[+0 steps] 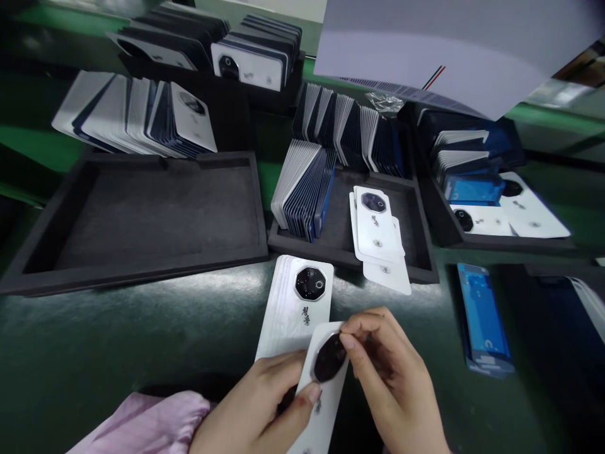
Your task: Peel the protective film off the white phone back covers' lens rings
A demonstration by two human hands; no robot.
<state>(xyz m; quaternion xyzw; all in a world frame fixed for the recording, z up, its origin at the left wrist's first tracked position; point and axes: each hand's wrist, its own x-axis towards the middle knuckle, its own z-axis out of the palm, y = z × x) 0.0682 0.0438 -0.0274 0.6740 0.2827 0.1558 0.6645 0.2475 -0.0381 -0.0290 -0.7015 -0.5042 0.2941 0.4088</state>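
My left hand [265,400] grips a white phone back panel [326,403] by its left side, thumb on the front beside the dark octagonal camera area. The panel tilts up toward me, with dark brush-style characters below the camera area. At its upper right corner, my right hand [390,372] pinches thumb and forefinger together at the edge of the camera area. Whatever lies between those fingertips is too small to make out. Just beyond my hands, a stack of similar white panels [288,309] lies on the table, partly covered by the held one.
A bare black tray [165,271] sits at left, with leaning panels [137,120] behind. The middle tray [425,246] holds upright panels [302,189] and loose white panels [375,227]. At right lie blue-filmed pieces [484,315]. A large white sheet [425,50] overhangs the back.
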